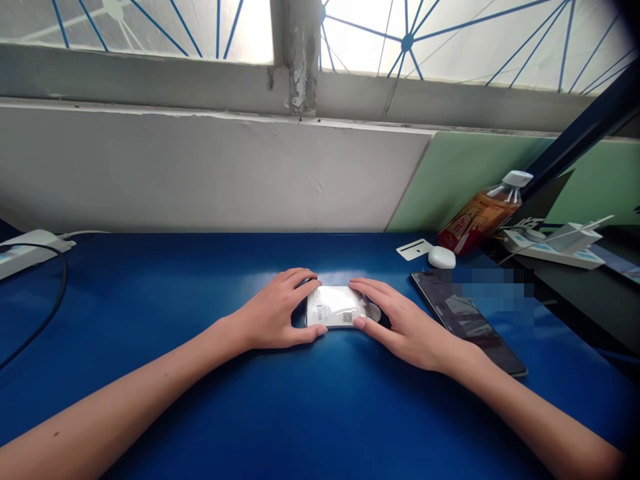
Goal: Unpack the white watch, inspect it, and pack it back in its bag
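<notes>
A small flat white package [333, 307] lies on the blue tabletop with its glossy, plastic-like face up. Printed on it are a barcode-like label and a QR code. My left hand [281, 310] grips its left end, thumb on the near edge and fingers at the far edge. At the other end my right hand [395, 323] holds it the same way, thumb close to the QR code. A round pale spot shows by the right palm; what it is I cannot tell. Both ends of the package are partly hidden by the hands.
A phone [465, 327] lies right of my right hand. Behind it are a white earbud case [442, 257], a white card [414, 249] and a tilted drink bottle [483, 213]. Power strips [555, 248] stand at right and left; a black cable [59, 300] curves along the left.
</notes>
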